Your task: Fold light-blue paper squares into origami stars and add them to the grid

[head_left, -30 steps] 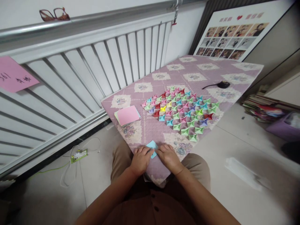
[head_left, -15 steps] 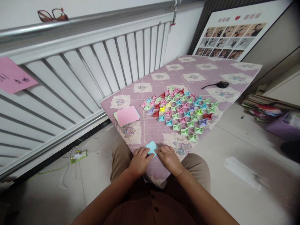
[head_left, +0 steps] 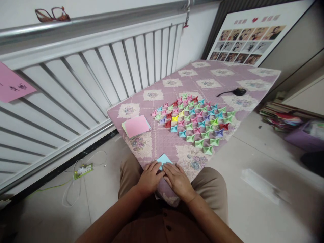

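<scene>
A light blue sheet of folded paper (head_left: 164, 158) lies on the near corner of the table, one pointed corner facing away from me. My left hand (head_left: 151, 177) holds its left side down, fingertips and thumb on the paper. Across its lower right side lies my right hand (head_left: 178, 180), with the fingers together and pressing on it. The two hands almost meet and cover the paper's lower part. Farther up stand rows of small folded paper pieces (head_left: 189, 126) in green, pink, blue, red, yellow and purple. To the left rests a stack of paper sheets (head_left: 137, 127), pink on top.
A flowered cloth covers the pointed table (head_left: 162, 138). A black corded device (head_left: 239, 91) lies toward its far right. Along the left runs a white radiator (head_left: 101, 74), with glasses (head_left: 52, 15) above it. A power strip (head_left: 83, 170) with cables is on the floor.
My right hand has slid left and inward over the blue paper, covering more of its lower right side. My left hand stays about where it was.
</scene>
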{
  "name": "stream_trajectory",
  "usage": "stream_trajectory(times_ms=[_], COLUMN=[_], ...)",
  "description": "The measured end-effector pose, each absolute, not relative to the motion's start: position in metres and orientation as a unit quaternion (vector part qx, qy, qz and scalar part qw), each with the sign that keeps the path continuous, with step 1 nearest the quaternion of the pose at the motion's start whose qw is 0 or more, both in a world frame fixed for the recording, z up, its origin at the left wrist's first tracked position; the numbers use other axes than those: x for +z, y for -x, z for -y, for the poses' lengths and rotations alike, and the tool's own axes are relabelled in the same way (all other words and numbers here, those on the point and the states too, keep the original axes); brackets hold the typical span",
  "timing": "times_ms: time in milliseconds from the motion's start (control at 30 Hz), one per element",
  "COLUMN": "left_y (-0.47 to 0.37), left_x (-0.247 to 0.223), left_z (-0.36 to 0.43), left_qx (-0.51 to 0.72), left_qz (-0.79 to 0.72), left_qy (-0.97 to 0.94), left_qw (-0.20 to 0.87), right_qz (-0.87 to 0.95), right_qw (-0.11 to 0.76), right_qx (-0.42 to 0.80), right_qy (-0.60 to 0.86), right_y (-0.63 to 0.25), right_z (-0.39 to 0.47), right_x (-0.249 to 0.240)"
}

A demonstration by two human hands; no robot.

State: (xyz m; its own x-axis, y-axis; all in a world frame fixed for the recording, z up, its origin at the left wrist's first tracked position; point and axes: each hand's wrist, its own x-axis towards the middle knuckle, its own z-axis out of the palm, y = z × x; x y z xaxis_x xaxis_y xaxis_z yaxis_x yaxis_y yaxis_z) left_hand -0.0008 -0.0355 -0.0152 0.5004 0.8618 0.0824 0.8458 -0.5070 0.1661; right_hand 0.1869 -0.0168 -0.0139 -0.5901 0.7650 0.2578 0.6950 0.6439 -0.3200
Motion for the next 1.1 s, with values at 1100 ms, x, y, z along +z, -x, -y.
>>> stream_trajectory(times_ms=[1100], left_y=[0.013], left_x=[-0.013], left_z=[0.040], left_qx=[0.094], left_qz=[-0.485], left_qy=[-0.864], left_qw=[0.101], right_qz=[0.743], right_qw=[0.083], right_qx=[0.137], right_qy=[0.650], right_y=[-0.180], right_z=[-0.024], right_x=[0.017])
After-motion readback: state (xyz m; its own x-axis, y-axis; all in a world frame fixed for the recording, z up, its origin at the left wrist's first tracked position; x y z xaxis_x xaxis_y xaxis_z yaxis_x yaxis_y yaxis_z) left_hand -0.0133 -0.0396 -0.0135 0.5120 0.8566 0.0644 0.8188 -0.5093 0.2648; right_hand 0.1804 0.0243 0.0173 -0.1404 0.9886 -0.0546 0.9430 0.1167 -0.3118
